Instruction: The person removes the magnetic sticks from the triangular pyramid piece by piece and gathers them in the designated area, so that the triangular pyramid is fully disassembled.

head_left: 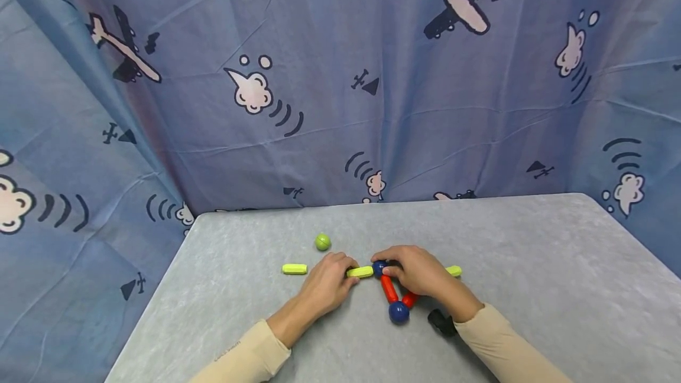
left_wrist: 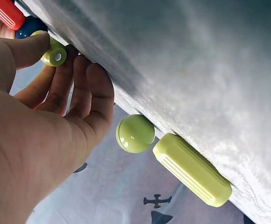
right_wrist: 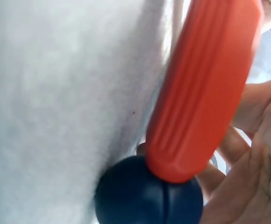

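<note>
My left hand (head_left: 331,281) pinches a yellow-green ridged rod (head_left: 360,272) between thumb and fingers. The rod's far end meets a dark blue ball (head_left: 379,268), which my right hand (head_left: 417,269) grips from above. In the left wrist view the held rod (left_wrist: 55,55) shows a small silvery disc on its near end. From that ball a red rod (head_left: 389,289) runs toward me to a second blue ball (head_left: 399,312). Another red rod (head_left: 410,299) leads from there back under my right hand, which hides its far end. The right wrist view shows a red rod (right_wrist: 203,88) against a blue ball (right_wrist: 149,193).
A loose yellow-green rod (head_left: 295,269) lies left of my left hand, with a green ball (head_left: 322,242) behind it. Another yellow-green rod (head_left: 454,270) pokes out beyond my right wrist. A black object (head_left: 441,323) sits by the right sleeve. A patterned curtain (head_left: 319,105) hangs behind the table (head_left: 223,306).
</note>
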A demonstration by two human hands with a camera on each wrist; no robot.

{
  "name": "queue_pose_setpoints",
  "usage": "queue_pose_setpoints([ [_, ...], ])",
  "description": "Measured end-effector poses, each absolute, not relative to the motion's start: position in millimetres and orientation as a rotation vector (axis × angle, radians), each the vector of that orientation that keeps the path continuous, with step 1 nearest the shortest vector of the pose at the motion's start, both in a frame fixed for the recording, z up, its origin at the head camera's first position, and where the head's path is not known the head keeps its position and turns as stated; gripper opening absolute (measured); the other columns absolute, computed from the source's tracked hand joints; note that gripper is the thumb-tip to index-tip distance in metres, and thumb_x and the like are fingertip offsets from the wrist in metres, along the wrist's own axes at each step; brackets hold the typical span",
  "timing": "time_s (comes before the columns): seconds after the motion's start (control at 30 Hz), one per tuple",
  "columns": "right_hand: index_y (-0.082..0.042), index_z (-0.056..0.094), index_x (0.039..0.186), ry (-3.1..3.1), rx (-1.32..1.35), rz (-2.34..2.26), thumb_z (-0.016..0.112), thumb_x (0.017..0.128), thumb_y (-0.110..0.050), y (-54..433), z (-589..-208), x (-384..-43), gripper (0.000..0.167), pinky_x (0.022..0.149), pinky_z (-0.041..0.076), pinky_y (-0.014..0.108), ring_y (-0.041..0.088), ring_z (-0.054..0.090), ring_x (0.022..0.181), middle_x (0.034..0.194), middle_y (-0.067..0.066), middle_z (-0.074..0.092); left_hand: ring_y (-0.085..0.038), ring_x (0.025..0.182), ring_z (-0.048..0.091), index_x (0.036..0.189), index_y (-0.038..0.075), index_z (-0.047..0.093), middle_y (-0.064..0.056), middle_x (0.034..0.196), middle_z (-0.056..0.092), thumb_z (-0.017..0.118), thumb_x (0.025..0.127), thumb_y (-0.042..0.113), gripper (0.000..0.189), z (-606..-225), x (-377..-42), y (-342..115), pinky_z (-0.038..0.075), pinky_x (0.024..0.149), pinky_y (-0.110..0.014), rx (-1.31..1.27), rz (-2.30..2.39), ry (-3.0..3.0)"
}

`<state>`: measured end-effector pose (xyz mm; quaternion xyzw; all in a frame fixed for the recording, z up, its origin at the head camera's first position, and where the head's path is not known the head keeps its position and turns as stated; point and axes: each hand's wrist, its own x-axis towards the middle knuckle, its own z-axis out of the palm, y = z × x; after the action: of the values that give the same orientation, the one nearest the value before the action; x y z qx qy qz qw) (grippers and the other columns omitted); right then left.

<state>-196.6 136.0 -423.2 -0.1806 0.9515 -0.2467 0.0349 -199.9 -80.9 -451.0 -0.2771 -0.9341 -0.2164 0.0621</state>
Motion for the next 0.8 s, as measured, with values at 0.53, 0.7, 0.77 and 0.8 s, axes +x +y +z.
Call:
queue_pose_setpoints([
  [0.53, -0.022, 0.072, 0.121, 2.831, -0.583, -0.776, 0.071, 0.093, -0.023, 137.0, -417.9, -197.4, 0.028, 0.099, 0.049, 0.052, 0.026, 0.065, 0.113, 0.123, 0.003, 0.070, -0.010, 0.085, 0.059, 0.103, 0.013, 0.076, 0.003, 0.090, 0.068, 0.077, 0.087, 0.022, 0.018, -446.6, -201.1, -85.2, 0.049, 0.076, -0.026, -0.835, -0.698, -2.857],
  [0.7, -0.021, 0.072, 0.119, 2.845, -0.549, -0.768, 0.072, 0.091, -0.028, 134.4, -417.1, -197.8, 0.029, 0.099, 0.048, 0.054, 0.028, 0.064, 0.114, 0.123, 0.004, 0.071, -0.011, 0.086, 0.061, 0.103, 0.013, 0.076, 0.002, 0.091, 0.069, 0.076, 0.088, 0.024, 0.019, -445.1, -201.1, -85.5, 0.050, 0.077, -0.026, -0.827, -0.716, -2.860],
  [0.77, -0.021, 0.073, 0.118, 2.849, -0.530, -0.768, 0.072, 0.091, -0.027, 134.2, -418.0, -197.6, 0.028, 0.099, 0.048, 0.054, 0.028, 0.064, 0.114, 0.122, 0.004, 0.071, -0.009, 0.083, 0.059, 0.103, 0.013, 0.077, 0.003, 0.089, 0.068, 0.077, 0.087, 0.024, 0.019, -444.8, -201.4, -85.6, 0.049, 0.075, -0.025, -0.827, -0.737, -2.860],
  [0.8, -0.022, 0.073, 0.117, 2.850, -0.524, -0.767, 0.073, 0.091, -0.027, 134.4, -418.7, -197.6, 0.027, 0.099, 0.048, 0.054, 0.028, 0.064, 0.113, 0.122, 0.004, 0.071, -0.008, 0.082, 0.059, 0.102, 0.013, 0.077, 0.003, 0.088, 0.068, 0.077, 0.087, 0.024, 0.019, -444.8, -201.5, -85.6, 0.049, 0.074, -0.024, -0.827, -0.748, -2.860],
])
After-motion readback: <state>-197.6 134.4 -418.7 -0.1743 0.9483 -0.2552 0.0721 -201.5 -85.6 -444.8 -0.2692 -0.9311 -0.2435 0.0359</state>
